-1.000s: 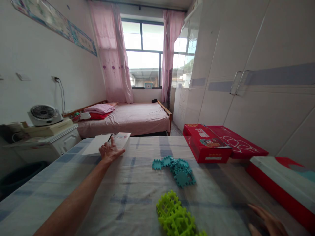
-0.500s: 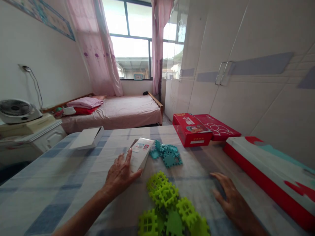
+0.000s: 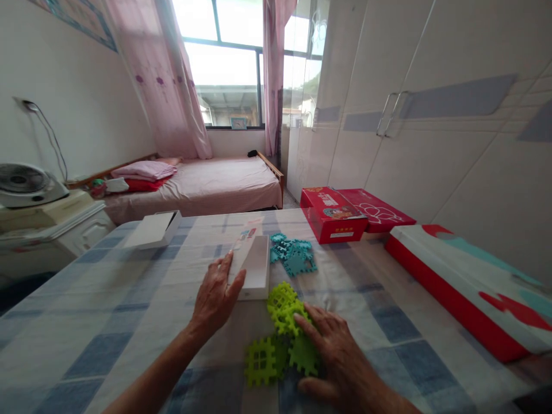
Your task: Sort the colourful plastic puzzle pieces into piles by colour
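Note:
My left hand (image 3: 214,299) grips the left side of a small white box (image 3: 253,268) that lies on the checked tablecloth (image 3: 121,322), thumb on its near edge. My right hand (image 3: 338,353) lies flat, fingers spread, on a heap of lime-green interlocking plastic pieces (image 3: 280,333) just in front of the box. A cluster of teal pieces (image 3: 294,256) of the same kind sits just beyond the box, to its right.
A white box lid (image 3: 153,229) rests at the table's far left. Red gift boxes (image 3: 340,213) and a long red-and-white box (image 3: 466,282) line the right side by the wardrobe. A fan (image 3: 21,184) stands on a cabinet at left; a pink bed (image 3: 202,187) lies beyond.
My left hand has drawn the white box across the table toward me, laying it flat. My right hand has moved in from the right onto the green pieces.

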Available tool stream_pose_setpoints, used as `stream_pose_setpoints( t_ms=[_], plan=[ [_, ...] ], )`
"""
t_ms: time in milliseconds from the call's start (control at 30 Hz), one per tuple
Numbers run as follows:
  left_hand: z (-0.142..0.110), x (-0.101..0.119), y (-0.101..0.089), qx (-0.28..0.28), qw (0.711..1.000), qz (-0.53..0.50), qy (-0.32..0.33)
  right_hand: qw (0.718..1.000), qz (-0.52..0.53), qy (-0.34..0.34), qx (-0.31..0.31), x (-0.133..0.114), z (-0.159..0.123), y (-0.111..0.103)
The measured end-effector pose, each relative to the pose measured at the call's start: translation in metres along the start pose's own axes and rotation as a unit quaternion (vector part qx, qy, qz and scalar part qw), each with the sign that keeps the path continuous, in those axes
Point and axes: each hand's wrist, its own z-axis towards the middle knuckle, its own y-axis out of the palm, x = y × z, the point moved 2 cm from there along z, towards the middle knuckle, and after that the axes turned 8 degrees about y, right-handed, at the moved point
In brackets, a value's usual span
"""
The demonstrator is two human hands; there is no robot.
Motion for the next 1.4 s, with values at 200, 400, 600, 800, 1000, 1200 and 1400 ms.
stream_pose_setpoints(
  t_ms=[200,400,600,800,1000,1200,1400],
  plan=[
    [0.008,-0.027,0.007,0.069,0.993,0.031,-0.095,1.000,-0.019,0.008,0.023,-0.004,-0.001,-0.004],
    [0.009,-0.038,0.015,-0.007,0.989,0.003,-0.149,0.992,-0.071,-0.038,0.093,-0.005,0.001,0.000],
    [0.004,-0.031,0.016,-0.040,0.993,-0.004,-0.110,0.982,-0.053,-0.078,0.166,0.000,0.011,-0.008],
    [0.001,-0.024,0.011,-0.047,0.992,-0.047,-0.111,0.982,0.132,0.050,0.128,0.014,0.026,-0.033],
    [-0.002,-0.029,0.016,0.029,0.986,-0.142,-0.078,0.891,0.414,0.162,0.094,-0.002,0.060,-0.070],
    [-0.007,-0.028,0.016,0.067,0.966,-0.237,-0.080,0.930,0.358,0.061,0.063,-0.064,0.129,-0.079],
    [-0.007,-0.031,0.019,0.105,0.944,-0.297,-0.097,0.975,0.117,0.053,0.179,-0.059,0.119,-0.069]
  ],
)
